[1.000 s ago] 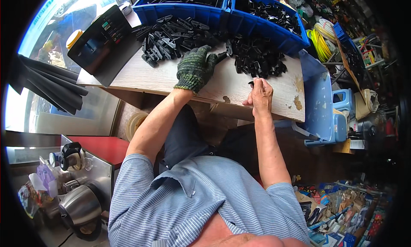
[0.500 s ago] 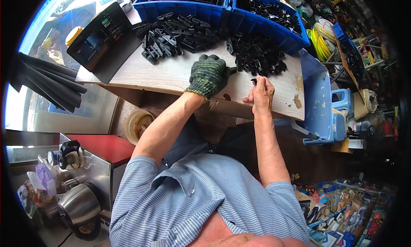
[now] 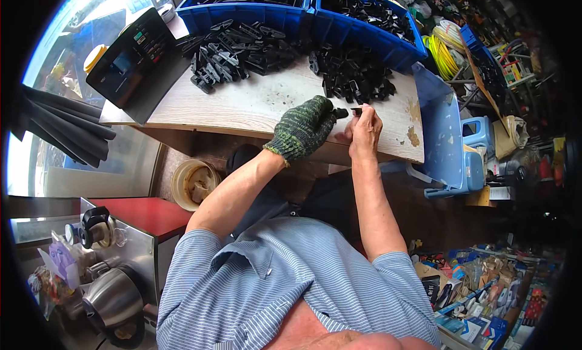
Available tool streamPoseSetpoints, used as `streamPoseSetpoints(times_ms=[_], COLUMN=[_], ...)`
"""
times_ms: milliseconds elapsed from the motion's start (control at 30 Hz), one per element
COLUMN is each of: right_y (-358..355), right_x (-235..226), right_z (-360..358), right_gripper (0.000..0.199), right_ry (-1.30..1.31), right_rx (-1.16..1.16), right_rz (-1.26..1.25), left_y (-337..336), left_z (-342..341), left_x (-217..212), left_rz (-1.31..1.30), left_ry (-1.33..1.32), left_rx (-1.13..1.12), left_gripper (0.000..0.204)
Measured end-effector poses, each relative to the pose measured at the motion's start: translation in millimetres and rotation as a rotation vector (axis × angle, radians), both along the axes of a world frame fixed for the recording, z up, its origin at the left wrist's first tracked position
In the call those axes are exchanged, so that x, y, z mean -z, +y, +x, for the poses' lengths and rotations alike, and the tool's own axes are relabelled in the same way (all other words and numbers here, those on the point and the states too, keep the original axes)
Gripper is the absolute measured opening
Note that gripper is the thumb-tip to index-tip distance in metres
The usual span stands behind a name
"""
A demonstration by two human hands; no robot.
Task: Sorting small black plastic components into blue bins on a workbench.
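Black in both grips

Green-and-black knit covers my left hand [image 3: 303, 130], just past twelve o'clock from the middle of my view; its fingers are curled around a black piece [image 3: 341, 113] that sticks out toward three o'clock, though how much the glove hides I cannot tell; my bare right hand [image 3: 367, 134], at two o'clock, pinches a small dark part [image 3: 356, 112] at the fingertips, near the other piece; both are over the pale table [image 3: 279, 92]; a heap of long black parts [image 3: 221, 62] lies at eleven o'clock, a heap of smaller black parts [image 3: 354, 74] at one; a blue bin [image 3: 248, 20] stands behind the first, another blue bin [image 3: 342, 34] behind the second; a dark tablet [image 3: 130, 59] leans at ten o'clock.
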State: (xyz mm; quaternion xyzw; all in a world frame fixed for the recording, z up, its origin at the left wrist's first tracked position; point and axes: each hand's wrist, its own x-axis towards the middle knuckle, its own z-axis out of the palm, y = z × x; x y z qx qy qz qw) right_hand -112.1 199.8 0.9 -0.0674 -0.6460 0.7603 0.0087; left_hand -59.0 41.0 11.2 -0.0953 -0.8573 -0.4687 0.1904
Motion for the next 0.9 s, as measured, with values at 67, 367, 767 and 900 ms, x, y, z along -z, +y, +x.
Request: streamPoseSetpoints(times_ms=[67, 367, 767, 900], right_y=[-8.0, -6.3, 12.3, 3.8], right_x=[-4.5, -8.4, 12.7, 0.7], right_z=[1.8, 9.9, -0.8, 5.7], right_gripper=[0.038, 0.038, 0.037, 0.033], right_ry=[-0.027, -0.044, 0.211, 0.057], right_rx=[0.147, 0.122, 0.062, 0.093], right_rz=[-0.002, 0.012, 0.136, 0.072], left_y=[7.7, 25.7, 63.8, 47.2], left_z=[0.9, -10.2, -7.1, -10.5], left_x=[3.8, 16.8, 4.2, 14.4], left_rz=[0.048, 0.213, 0.308, 0.349], left_ry=[0.02, -0.054, -0.222, -0.089], left_rx=[0.051, 0.063, -0.062, 0.022], left_gripper=[0.02, 0.022, 0.032, 0.028])
